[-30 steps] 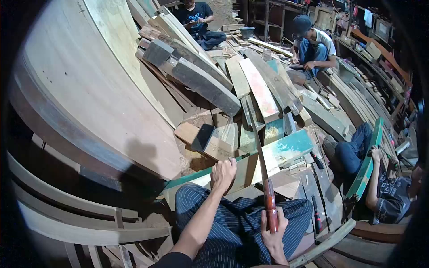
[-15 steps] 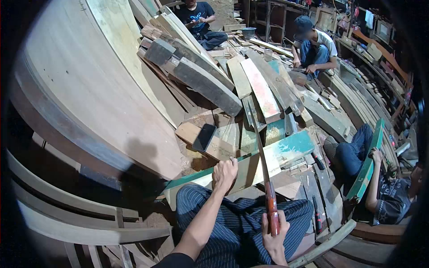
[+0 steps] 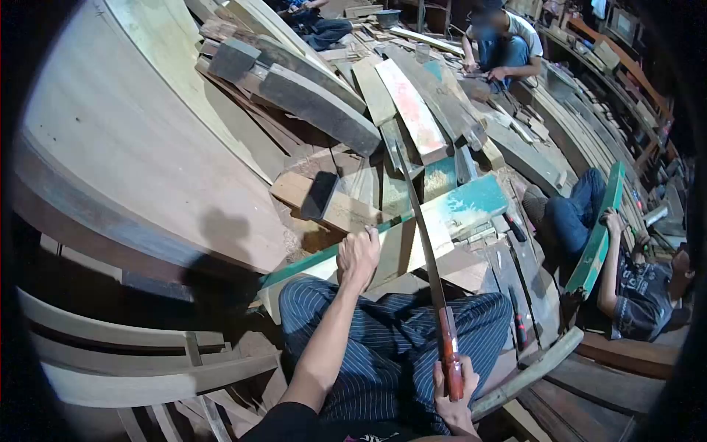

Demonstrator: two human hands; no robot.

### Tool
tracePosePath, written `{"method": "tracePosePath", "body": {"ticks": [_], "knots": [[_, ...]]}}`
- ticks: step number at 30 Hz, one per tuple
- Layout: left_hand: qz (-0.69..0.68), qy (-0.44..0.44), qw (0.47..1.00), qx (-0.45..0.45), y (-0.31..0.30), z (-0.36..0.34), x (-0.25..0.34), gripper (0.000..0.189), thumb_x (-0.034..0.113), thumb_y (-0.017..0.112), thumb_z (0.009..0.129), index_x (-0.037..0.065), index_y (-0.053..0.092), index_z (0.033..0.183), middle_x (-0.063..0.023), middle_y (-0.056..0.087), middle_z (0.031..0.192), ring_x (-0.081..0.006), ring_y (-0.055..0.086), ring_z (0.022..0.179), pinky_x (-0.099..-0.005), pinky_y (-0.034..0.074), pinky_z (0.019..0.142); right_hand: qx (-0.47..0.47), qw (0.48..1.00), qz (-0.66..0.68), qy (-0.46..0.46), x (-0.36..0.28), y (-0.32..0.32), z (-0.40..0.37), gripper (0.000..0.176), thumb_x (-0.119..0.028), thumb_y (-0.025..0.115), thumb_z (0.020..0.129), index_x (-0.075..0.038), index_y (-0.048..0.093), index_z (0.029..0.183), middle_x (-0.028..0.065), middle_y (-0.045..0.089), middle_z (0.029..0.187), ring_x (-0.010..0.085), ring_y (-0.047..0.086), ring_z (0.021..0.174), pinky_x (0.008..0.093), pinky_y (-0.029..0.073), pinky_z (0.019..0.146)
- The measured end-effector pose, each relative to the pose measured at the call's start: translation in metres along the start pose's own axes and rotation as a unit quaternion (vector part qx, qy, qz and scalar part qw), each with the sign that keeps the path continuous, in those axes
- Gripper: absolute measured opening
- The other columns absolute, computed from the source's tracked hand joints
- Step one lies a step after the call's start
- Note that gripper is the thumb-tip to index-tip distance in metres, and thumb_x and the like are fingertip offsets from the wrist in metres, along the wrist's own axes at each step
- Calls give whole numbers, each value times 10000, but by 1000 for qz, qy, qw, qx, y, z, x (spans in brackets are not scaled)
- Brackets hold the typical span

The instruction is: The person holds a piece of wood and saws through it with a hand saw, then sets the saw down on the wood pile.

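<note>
My right hand (image 3: 455, 390) is wrapped round the red-brown wooden handle of a handsaw (image 3: 431, 269). Its long blade points forward and lies across a wooden board (image 3: 460, 208) with green paint. My left hand (image 3: 359, 256) is closed over the board's near green edge, left of the blade. The board rests across my lap, over striped trousers. Just beyond it a black phone (image 3: 319, 195) sits on a block of wood (image 3: 357, 211).
Stacked timber beams (image 3: 317, 110) fill the middle. A large curved panel (image 3: 132, 162) stands at the left. One person (image 3: 648, 287) at the right holds a green beam (image 3: 600, 228); two others sit at the back. A screwdriver (image 3: 520, 324) lies right of my knee.
The view has tilted down, so the scene sits higher in the picture. The saw handle has come slightly nearer to me, and the blade is still across the board.
</note>
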State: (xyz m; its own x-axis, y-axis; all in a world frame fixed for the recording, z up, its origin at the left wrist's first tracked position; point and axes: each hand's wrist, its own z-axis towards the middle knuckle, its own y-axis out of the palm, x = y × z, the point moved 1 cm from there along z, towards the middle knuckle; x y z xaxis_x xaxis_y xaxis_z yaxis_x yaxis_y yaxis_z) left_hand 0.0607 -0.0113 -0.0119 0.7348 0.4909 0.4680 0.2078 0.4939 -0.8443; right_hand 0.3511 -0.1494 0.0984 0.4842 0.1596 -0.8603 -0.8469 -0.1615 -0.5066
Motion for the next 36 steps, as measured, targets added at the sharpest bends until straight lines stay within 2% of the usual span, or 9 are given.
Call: {"method": "tracePosePath", "body": {"ticks": [8,12,13,15,19,23,24,27,36], "knots": [[-10,1,1000,-14,1,3,-4,558,314,426,957,-63,666,623,-298,619,658,-463,637,633,-530,515,677,6,982,-154,-106,20,4,-4,231,-142,729,802,-63,561,940,109,596,709,302,571,572,402,424,576],[7,4,1000,-29,5,2,-7,554,315,426,960,-64,671,638,-297,627,672,-464,640,641,-537,513,683,7,998,-8,-65,11,6,35,179,-109,695,844,-47,543,915,88,550,590,228,574,480,343,436,502],[3,11,1000,-24,4,3,-6,555,312,426,961,-61,669,630,-294,626,664,-463,639,636,-537,513,676,10,998,4,-70,10,8,47,221,-80,752,790,-45,560,892,125,582,633,310,596,478,354,458,481],[-3,21,1000,-17,2,2,-6,557,307,426,963,-55,666,614,-287,624,650,-462,638,626,-536,514,663,13,998,38,-57,13,23,70,207,-74,736,806,-42,553,896,127,572,624,301,606,481,356,464,485],[34,-2,999,-11,8,7,-11,569,308,409,978,-29,681,610,-265,643,658,-431,660,624,-517,538,658,-1,987,-2,-163,-15,29,88,186,-80,716,841,-47,549,917,118,568,610,280,605,469,344,464,481],[47,11,999,2,2,6,-10,564,312,435,973,-18,677,585,-245,638,627,-401,662,592,-479,543,595,-21,991,39,-128,-6,41,94,209,-73,726,838,-45,532,909,122,562,599,296,600,468,344,459,470],[81,91,992,25,1,4,-12,554,306,431,975,-21,687,609,-249,642,638,-404,663,595,-487,544,603,-17,990,45,-130,-6,42,94,212,-71,728,837,-44,528,903,123,560,595,300,599,467,346,457,466],[44,-10,999,-2,8,7,-11,545,296,422,966,-42,691,634,-267,647,669,-419,665,633,-501,543,626,-20,986,55,-153,-1,46,91,230,-59,736,832,-42,511,878,129,551,592,301,608,473,348,446,433],[28,9,999,18,3,5,-9,565,307,414,973,-32,684,611,-269,634,641,-431,655,604,-509,538,629,-28,987,37,-153,7,49,86,216,-57,719,837,-40,512,898,115,561,607,258,597,464,321,445,450]]}}
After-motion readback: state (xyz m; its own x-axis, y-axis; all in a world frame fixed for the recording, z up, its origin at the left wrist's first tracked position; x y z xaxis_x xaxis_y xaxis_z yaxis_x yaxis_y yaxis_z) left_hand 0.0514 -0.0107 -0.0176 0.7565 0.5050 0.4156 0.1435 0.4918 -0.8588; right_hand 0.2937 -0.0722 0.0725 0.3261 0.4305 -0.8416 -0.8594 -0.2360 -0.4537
